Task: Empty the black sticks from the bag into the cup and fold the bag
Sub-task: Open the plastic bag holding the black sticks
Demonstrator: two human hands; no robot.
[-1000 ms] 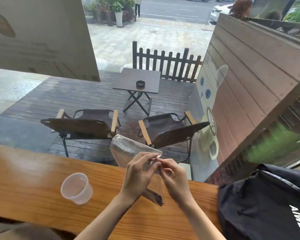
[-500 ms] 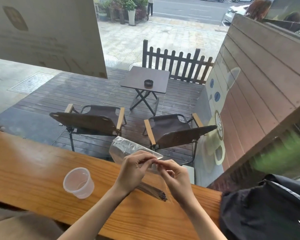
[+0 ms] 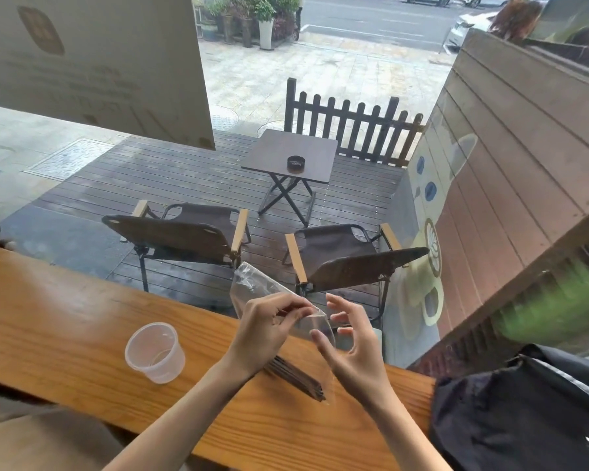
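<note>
Over the wooden bench [image 3: 65,334] we see the left hand [image 3: 262,331] pinching the upper edge of the clear bag [image 3: 259,287] between thumb and fingers [image 3: 291,309]. The right hand [image 3: 352,348] sits just beside it, fingers spread and lightly curved, holding nothing. Below both hands the black sticks [image 3: 296,375] lie bundled in the bag's lower end, on the bench. Left of the left hand, apart from it, a clear plastic cup [image 3: 154,351] stands upright. A black bag [image 3: 524,413] lies right of the right hand.
</note>
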